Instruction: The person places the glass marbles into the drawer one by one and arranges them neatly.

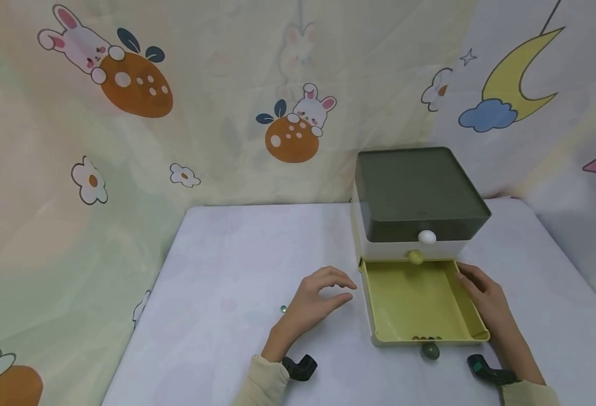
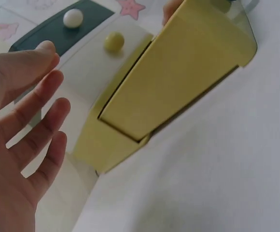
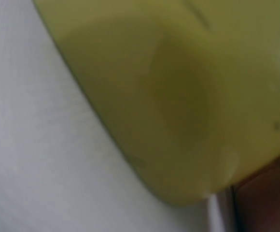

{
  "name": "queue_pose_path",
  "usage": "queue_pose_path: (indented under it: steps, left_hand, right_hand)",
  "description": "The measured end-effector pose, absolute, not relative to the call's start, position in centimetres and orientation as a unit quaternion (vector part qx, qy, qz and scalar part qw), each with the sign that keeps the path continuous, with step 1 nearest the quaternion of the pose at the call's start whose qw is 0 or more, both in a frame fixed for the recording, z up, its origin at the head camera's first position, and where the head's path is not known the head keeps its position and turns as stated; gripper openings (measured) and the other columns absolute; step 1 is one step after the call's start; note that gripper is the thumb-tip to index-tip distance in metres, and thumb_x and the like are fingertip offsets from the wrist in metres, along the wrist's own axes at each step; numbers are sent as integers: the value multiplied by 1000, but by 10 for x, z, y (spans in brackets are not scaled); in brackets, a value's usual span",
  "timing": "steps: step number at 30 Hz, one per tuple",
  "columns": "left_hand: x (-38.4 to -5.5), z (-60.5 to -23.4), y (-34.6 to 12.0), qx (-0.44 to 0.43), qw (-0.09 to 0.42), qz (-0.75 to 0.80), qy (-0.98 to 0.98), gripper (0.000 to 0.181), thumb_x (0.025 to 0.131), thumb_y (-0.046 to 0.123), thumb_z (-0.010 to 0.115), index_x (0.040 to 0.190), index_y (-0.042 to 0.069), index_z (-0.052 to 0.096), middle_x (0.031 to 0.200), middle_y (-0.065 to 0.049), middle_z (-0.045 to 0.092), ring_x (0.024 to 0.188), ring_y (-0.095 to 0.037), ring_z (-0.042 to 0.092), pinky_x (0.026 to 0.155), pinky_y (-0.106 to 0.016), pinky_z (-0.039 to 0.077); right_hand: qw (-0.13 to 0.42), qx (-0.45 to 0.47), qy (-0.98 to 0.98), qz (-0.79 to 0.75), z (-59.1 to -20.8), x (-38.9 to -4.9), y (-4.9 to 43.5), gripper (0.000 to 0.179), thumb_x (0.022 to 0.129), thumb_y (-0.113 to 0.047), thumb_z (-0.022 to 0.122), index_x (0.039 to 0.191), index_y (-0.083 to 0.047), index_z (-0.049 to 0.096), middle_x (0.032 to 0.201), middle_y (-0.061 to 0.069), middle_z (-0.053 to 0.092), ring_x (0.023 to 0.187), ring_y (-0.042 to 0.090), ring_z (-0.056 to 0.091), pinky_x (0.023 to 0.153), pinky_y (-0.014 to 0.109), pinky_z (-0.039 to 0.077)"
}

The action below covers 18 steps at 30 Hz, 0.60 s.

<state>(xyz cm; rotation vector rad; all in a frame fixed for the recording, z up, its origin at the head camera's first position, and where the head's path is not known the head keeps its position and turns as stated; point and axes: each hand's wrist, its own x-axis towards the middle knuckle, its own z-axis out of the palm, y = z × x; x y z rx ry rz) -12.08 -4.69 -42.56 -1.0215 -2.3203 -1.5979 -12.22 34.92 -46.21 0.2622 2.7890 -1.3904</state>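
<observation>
Just left of the pulled-out yellow-green drawer (image 1: 404, 299), the left hand (image 1: 312, 296) curves loosely, thumb apart from fingers, holding nothing. The right hand (image 1: 489, 299) touches the drawer's right wall; blur and hidden fingertips leave its grip unclear. Small beads (image 1: 416, 338) inside are partly hidden by the front wall.

Two bare hands reach forward, both forearms emerging from pale sleeves (image 1: 262, 383). The left hand (image 1: 320, 296) — empty, palm turned inward — bends its fingers loosely, the thumb (image 1: 340, 303) held apart below them; seen from the left wrist, the lower fingers (image 2: 51, 157) fan out with gaps between. The right hand (image 1: 488, 296) angles inward at the end of a slanting forearm (image 1: 521, 349) — knuckles bent, fingertips partly hard to make out.
</observation>
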Motion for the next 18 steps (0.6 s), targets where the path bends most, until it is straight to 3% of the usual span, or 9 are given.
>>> queue_pose_path:
  steps: [1, 8, 11, 13, 15, 18]
  left_hand:
    - [-120, -427, -51, -338, 79, -533, -771, 16, 95, 15, 77, 111, 18, 77, 113, 2, 73, 109, -13, 68, 92, -40, 60]
    - [-114, -439, -85, -303, 95, -536, -783, 20, 95, 13, 77, 114, 17, 76, 115, 1, 74, 109, -16, 67, 87, -40, 59]
    - [-113, -444, -98, -283, 108, -536, -788, 22, 93, 7, 78, 114, 14, 76, 115, 0, 74, 104, -23, 66, 82, -43, 57]
    - [-114, -446, -107, -268, 117, -534, -793, 23, 92, 4, 78, 114, 12, 76, 115, 0, 73, 102, -25, 65, 80, -40, 57]
    - [-114, -449, -115, -256, 124, -527, -801, 23, 92, 5, 79, 114, 12, 75, 116, 0, 73, 105, -24, 64, 81, -37, 57]
    - [-115, -452, -128, -235, 119, -508, -820, 23, 93, 11, 79, 115, 12, 75, 119, 5, 72, 113, -19, 64, 88, -34, 56]
  right_hand:
    - [8, 85, 891, -445, -462, -122, 349, 64, 109, -53, 47, 157, -10, 45, 159, 26, 45, 139, 17, 47, 85, 7, 34]
    - [11, 78, 892, -445, -460, -123, 345, 67, 109, -54, 44, 157, -9, 43, 159, 26, 44, 143, 43, 43, 87, 13, 36]
    - [1, 73, 895, -440, -460, -123, 347, 64, 109, -53, 46, 156, -9, 46, 158, 25, 47, 137, 14, 51, 85, 12, 36]
    - [-4, 73, 894, -442, -460, -123, 348, 63, 108, -52, 48, 155, -10, 47, 157, 23, 49, 123, -7, 48, 84, 9, 36]
    - [-8, 71, 893, -445, -461, -122, 350, 61, 108, -51, 49, 154, -10, 49, 156, 23, 50, 112, -18, 40, 83, 8, 35]
    - [-7, 73, 891, -448, -463, -121, 350, 62, 108, -52, 48, 154, -10, 48, 155, 24, 50, 110, -19, 39, 81, 7, 35]
